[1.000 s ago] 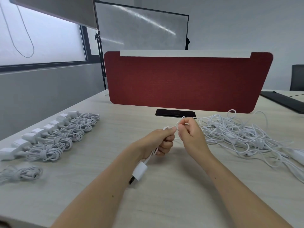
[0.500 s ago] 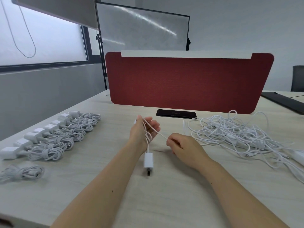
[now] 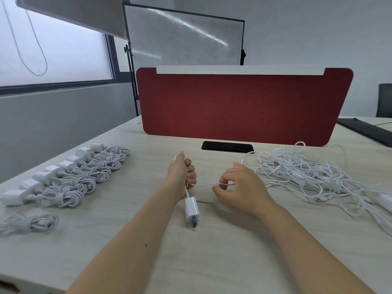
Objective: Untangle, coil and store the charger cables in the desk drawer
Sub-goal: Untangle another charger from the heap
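Closed now where it lay spread half a second ago, the left hand grips the charger cable, its white plug just below the fist. The right hand pinches the same cable, pulled straight between them. Beyond to the right lies the tangled pile; coiled chargers line the left.

A pale wood-grain desk ran back to a dark red fabric divider with a black cable hatch before it, while a frosted window glowed at the left, a grey board on a black stand stood behind and a dark chair sat by the plain grey wall
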The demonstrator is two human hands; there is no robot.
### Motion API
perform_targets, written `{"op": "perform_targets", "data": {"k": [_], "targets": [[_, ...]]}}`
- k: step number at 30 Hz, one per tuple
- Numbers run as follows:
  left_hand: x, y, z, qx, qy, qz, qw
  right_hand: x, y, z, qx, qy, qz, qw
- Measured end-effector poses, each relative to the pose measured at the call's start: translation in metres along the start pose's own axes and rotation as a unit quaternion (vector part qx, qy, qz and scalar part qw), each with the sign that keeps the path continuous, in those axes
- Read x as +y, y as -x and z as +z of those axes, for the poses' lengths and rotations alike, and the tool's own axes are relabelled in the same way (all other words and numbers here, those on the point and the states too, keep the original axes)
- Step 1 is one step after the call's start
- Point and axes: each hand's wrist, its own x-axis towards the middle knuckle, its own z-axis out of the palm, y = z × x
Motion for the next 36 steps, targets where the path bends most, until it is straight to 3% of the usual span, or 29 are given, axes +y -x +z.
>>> {"op": "perform_targets", "data": {"k": [11,14,16,20,23,27,30,36], "targets": [[0.006,0.001,-0.006,-0.014,0.001,-0.048,0.999,0.0,-0.001,-0.012,0.09,0.043,0.007,0.995],[0.004,-0.001,-0.005,-0.015,-0.013,-0.039,0.999,-0.003,-0.001,-0.013,0.068,-0.039,0.088,0.993],[0.002,-0.002,-0.003,-0.012,-0.042,-0.034,0.998,-0.008,-0.003,-0.013,0.044,-0.182,0.161,0.969],[-0.005,-0.005,-0.001,-0.022,-0.124,-0.027,0.992,-0.013,-0.008,-0.022,-0.01,-0.422,0.24,0.874],[-0.009,-0.003,0.0,-0.045,-0.187,-0.016,0.981,-0.014,-0.009,-0.029,-0.065,-0.488,0.254,0.833],[-0.008,0.009,0.007,-0.106,-0.255,-0.019,0.961,-0.015,-0.012,-0.031,-0.057,-0.534,0.253,0.804],[-0.01,0.019,0.011,-0.171,-0.294,-0.031,0.94,-0.015,-0.013,-0.028,-0.015,-0.537,0.267,0.8],[-0.011,0.029,0.014,-0.3,-0.271,-0.1,0.909,-0.014,-0.011,-0.015,0.051,-0.465,0.308,0.829]]}}
